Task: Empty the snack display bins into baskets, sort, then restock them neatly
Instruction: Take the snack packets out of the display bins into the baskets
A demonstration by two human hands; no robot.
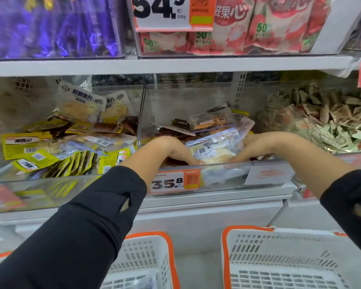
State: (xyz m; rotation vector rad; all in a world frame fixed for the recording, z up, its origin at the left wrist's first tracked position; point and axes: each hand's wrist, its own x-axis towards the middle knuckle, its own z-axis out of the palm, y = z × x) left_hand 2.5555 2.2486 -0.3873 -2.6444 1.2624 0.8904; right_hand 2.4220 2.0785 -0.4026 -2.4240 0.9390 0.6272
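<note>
Both my hands reach into the middle clear bin (pixel 223 180) on the lower shelf. My left hand (pixel 171 150) and my right hand (pixel 256 148) close from either side on a bunch of clear snack packets (pixel 215 148) at the bin's front; my fingertips are hidden among them. More packets (pixel 213 119) lie piled behind. Below the shelf stand two white baskets with orange rims: the left basket (pixel 148 259) and the right basket (pixel 279 257). The right basket looks empty; my left sleeve hides part of the left one.
The left bin (pixel 40 190) holds yellow and clear snack packets (pixel 56 147). A bin at the right (pixel 329 122) is heaped with small green and brown sachets. The shelf above (pixel 175 64) carries purple and red-white bags. An orange price tag "35.8" (pixel 175 182) fronts the middle bin.
</note>
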